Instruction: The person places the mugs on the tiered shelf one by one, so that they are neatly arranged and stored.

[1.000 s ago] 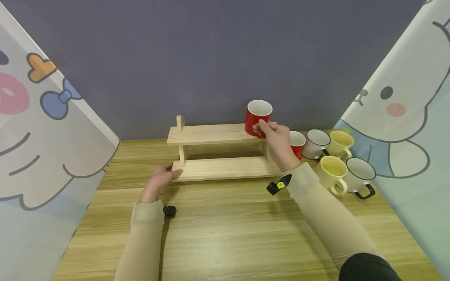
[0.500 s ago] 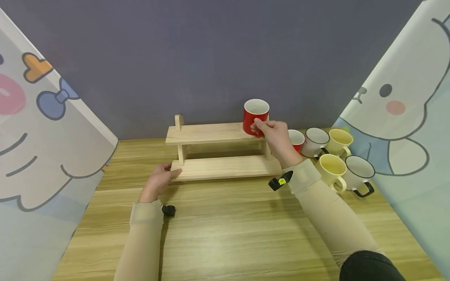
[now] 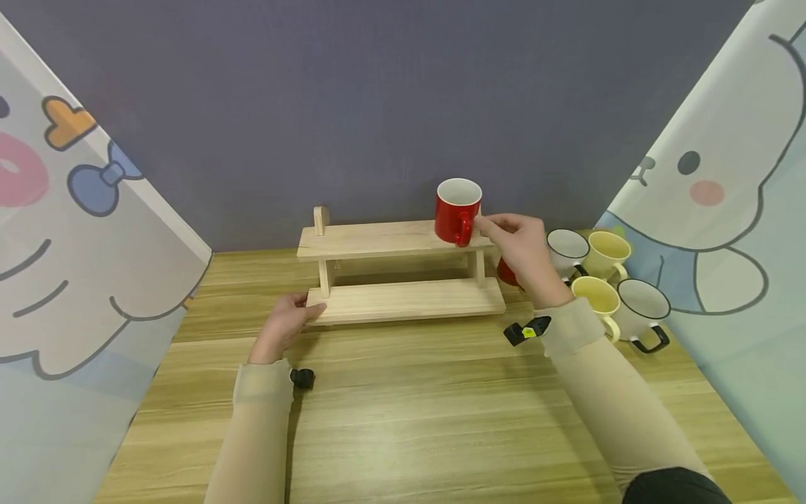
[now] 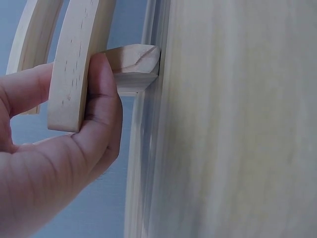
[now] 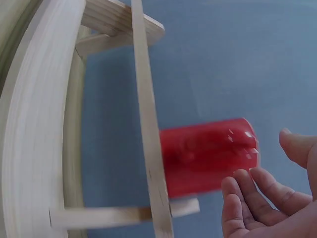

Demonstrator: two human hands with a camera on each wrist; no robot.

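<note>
A red mug point(image 3: 455, 213) with a white inside stands upright at the right end of the upper board of a two-tier wooden rack point(image 3: 378, 239), its handle facing front. My right hand point(image 3: 519, 245) is just right of the mug, thumb and fingers apart and holding nothing; in the right wrist view the fingers point(image 5: 262, 198) are loosely bent near the mug's rim. At the lower board's left end my left hand point(image 3: 286, 325) pinches the board. The left wrist view shows its thumb and fingers on either side of the board's end point(image 4: 69, 94).
Right of the rack, a second red mug point(image 3: 507, 273) is mostly hidden by my right hand. Beyond it stand white mugs with black rims point(image 3: 642, 308) and yellow mugs point(image 3: 609, 252). A dark wall point(image 3: 390, 105) rises behind the rack; patterned panels flank the wooden table point(image 3: 403, 406).
My right hand has let go of the red mug's handle and moved right. The mug stays on the upper board. My left hand keeps its place on the rack.
</note>
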